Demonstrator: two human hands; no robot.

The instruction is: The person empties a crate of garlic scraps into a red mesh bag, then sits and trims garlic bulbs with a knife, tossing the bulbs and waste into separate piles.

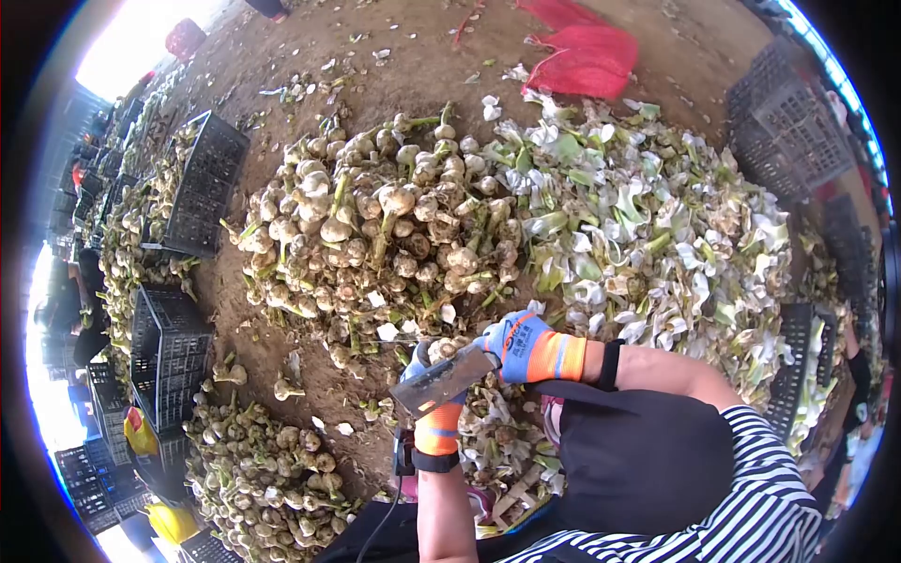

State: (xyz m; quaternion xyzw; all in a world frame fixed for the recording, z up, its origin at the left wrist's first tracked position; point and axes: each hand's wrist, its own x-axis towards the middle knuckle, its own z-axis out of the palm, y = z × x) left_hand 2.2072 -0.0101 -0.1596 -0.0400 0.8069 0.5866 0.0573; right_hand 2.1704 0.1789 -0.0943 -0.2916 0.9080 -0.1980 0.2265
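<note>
My right hand (527, 349), in a blue and orange glove, is wrapped round the handle of a cleaver (445, 381). Its broad blade points left and crosses in front of my left hand (437, 422), gloved the same way. A garlic bulb (443, 350) shows just beyond the blade, at the fingers of my left hand, which the blade partly covers. Beyond both hands lies a heap of garlic bulbs with stalks (375, 216). To its right spreads a pile of cut leaves and peeled skins (657, 225).
Another garlic heap (263, 479) lies at lower left. Black plastic crates stand at left (202, 183), (169, 347) and upper right (788, 122). A red mesh bag (582, 56) lies on the dirt floor (413, 56). Trimmings (507, 432) lie beside my legs. A cable runs from my left wrist.
</note>
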